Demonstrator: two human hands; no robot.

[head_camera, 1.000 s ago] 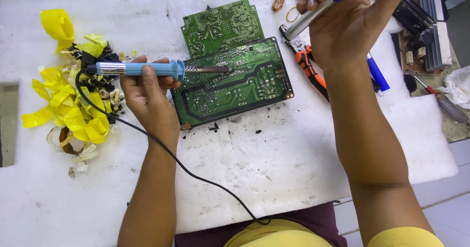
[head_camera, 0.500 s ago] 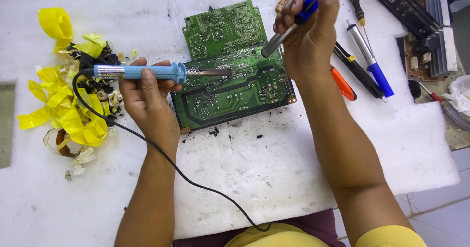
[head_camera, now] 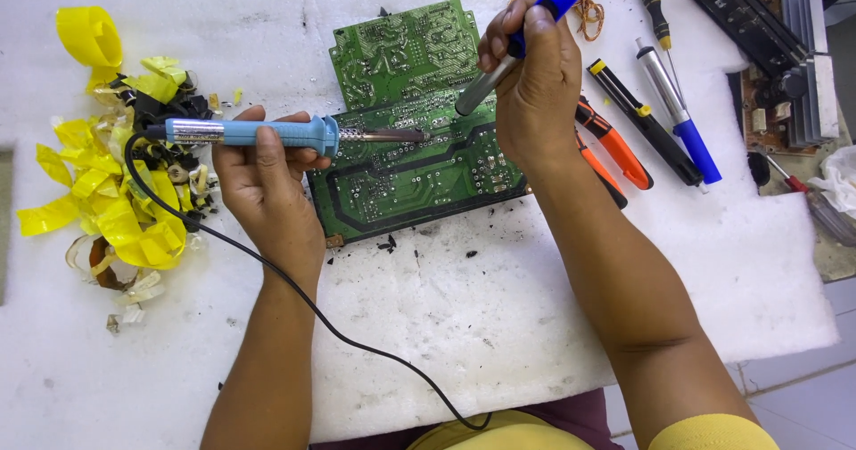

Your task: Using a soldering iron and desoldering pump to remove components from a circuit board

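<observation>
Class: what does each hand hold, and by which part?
Left hand: soldering iron, by its blue handle. Right hand: desoldering pump, around its middle.

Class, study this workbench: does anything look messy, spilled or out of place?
Yes. A tangled heap of yellow tape scraps lies left of the left hand, with the blue-handled soldering iron's black cord running past it. Small dark crumbs are scattered over the white foam mat below the green circuit board.

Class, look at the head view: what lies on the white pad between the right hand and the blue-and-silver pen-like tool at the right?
In the head view, between the right hand and the blue-and-silver tool lie orange-handled pliers and a black tool with yellow bands.
</observation>
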